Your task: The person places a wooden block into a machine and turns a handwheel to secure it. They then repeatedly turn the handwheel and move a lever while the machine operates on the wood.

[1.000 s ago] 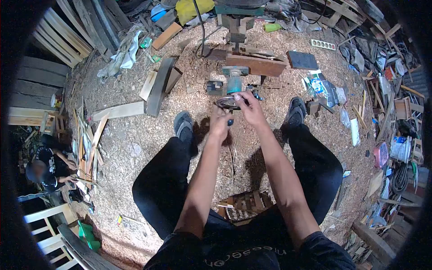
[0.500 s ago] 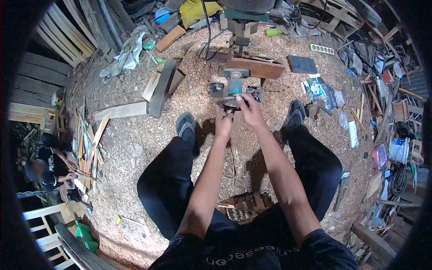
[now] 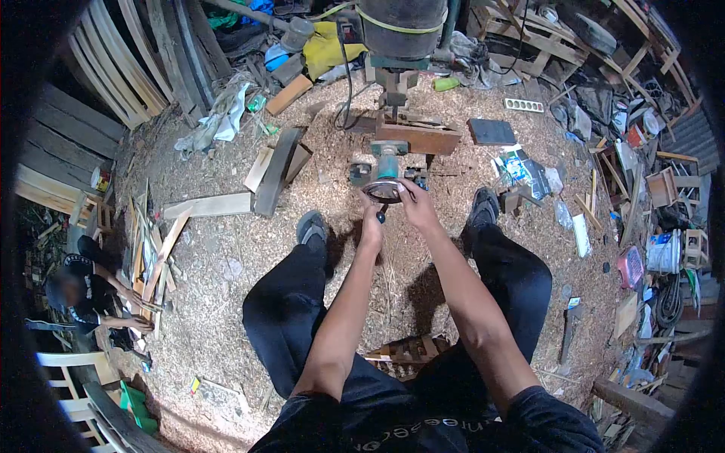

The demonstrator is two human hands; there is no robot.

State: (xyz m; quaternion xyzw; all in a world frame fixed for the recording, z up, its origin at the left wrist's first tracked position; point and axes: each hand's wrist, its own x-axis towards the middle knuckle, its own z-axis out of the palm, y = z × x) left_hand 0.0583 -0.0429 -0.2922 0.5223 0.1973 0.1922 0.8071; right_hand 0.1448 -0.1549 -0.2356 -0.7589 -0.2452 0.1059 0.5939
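Below, right hand (image 3: 414, 205) grip grasping router base (image 3: 383, 189), left hand (image 3: 371, 226) clenched on screwdriver (image 3: 381, 217), shirt lettering unreadable.

We note sawdust (image 3: 226, 249) across the whole floor. Planks (image 3: 113, 68) lean at far left. A loose board (image 3: 208, 205) lies beside a dark beam (image 3: 273, 170). A yellow cloth (image 3: 326, 47) sits near the back. A power strip (image 3: 523, 105) lies apart on the right, and another person (image 3: 75, 291) crouches at left.
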